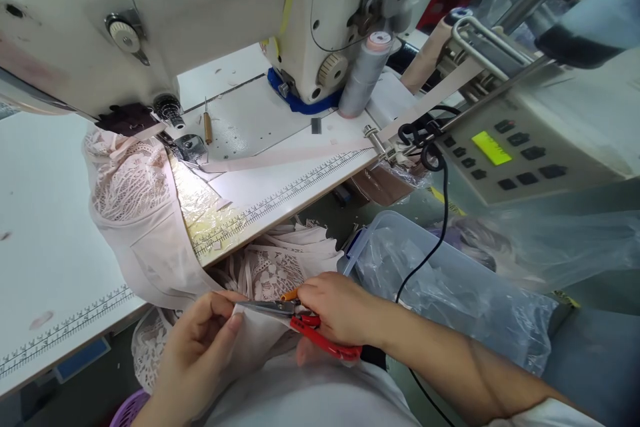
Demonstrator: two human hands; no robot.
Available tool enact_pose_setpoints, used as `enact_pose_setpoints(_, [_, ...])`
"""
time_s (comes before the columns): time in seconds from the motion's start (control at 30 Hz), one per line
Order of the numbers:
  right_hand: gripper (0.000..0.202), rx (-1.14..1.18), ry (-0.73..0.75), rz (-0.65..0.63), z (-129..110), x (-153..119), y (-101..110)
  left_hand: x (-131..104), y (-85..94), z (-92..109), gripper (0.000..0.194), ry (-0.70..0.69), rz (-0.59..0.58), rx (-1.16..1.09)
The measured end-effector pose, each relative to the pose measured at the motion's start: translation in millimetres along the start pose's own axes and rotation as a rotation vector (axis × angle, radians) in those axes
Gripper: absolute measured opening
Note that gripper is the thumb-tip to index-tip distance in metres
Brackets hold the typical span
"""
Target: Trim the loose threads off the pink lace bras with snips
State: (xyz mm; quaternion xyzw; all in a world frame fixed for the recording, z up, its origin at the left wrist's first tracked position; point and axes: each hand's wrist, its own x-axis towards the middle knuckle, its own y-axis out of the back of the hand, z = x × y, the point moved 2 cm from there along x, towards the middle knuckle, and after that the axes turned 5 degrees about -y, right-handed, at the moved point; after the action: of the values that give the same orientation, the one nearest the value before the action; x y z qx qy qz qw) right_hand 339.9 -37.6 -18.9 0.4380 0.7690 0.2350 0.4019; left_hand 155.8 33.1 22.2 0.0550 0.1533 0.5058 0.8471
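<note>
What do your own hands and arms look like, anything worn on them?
Both the left hand and right hand are bare: no gloves, and no rings or watch show. A whitish sleeve shows high on the right arm; no left sleeve is in view.

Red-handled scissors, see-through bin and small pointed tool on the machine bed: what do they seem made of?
Scissors: grey metal blades with a sheen; smooth red handles, probably plastic. Bin: likely plastic, its wall translucent. Pointed tool: thin metal-looking spike; brown handle, wood or plastic.
</note>
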Motion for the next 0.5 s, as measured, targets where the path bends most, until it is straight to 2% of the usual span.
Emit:
enact_pose_setpoints(0.17, [0.015,0.115,-0.006,0.041,3.7,-1.6,-7.4,-0.9,-2.4,2.1,0.018,0.026,0.016,-0.045])
enact_pose_setpoints(0.23, [0.026,0.227,-0.022,0.140,7.2,-3.7,-5.2,-1.6,-2.8,3.8,0.017,0.039,0.018,-0.062])
enact_pose_setpoints(0.33, [0.048,0.461,-0.010,0.379,12.5,-8.8,1.7,-3.4,-2.6,6.7,0.016,0.047,0.030,-0.073])
enact_pose_setpoints(0.4, [0.054,0.584,0.030,0.504,12.8,-11.7,4.8,-5.0,-2.1,7.8,0.016,0.042,0.034,-0.080])
enact_pose_setpoints(0.5, [0.050,0.685,0.105,0.548,5.4,-11.4,3.3,-6.8,0.6,6.2,0.016,0.017,0.040,-0.080])
